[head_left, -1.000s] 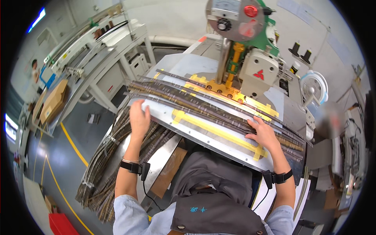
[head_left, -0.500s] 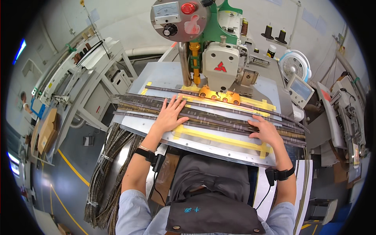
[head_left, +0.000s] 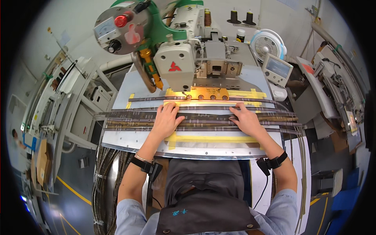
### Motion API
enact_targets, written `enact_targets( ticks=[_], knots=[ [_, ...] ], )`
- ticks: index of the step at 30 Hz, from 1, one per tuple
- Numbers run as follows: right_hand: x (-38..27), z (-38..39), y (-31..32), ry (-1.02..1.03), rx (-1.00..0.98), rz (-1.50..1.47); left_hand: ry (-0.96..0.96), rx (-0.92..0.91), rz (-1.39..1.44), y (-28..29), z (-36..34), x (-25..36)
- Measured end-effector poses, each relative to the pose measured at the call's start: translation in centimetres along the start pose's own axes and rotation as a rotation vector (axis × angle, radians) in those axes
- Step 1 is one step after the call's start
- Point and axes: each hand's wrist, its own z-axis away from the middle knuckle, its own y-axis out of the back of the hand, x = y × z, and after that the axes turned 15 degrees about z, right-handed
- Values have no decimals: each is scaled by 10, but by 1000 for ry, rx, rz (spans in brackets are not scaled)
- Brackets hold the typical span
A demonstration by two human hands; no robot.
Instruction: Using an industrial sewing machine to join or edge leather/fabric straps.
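Observation:
Both my hands rest on long, narrow dark patterned strips (head_left: 203,116) lying side by side across the plate of a sewing machine (head_left: 174,62). My left hand (head_left: 166,120) lies palm down on them, fingers stretched forward to the strip nearest the machine's orange clamp (head_left: 207,94), thumb spread. My right hand (head_left: 246,120) is farther along the same strip, its fingertips on it and its thumb apart, lower on the bundle. Another strip runs along the clamp beneath the needle area, apart from my fingers. The undersides of both hands are hidden.
Yellow tape (head_left: 215,139) marks the plate (head_left: 129,137). A control screen (head_left: 277,70) and a white fan (head_left: 268,45) stand at the back right. More strips (head_left: 103,184) hang in a bundle at the left below the plate. A red button (head_left: 123,19) sits on the machine's round panel.
My view has turned, so the machine sits farther left. The clamp has shifted right relative to the needle head. My hands have slid forward over the strips, fingertips now closer to the clamp.

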Motion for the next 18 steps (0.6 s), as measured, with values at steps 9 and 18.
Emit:
enact_targets(
  ticks=[9, 18],
  knots=[
    [-1, 0, -5, 46, 82, 12, -172, 115, -298, -39, -65, -4],
    [-2, -2, -5, 53, 39, 35, -167, 58, -301, -40, -71, -14]
  ],
)
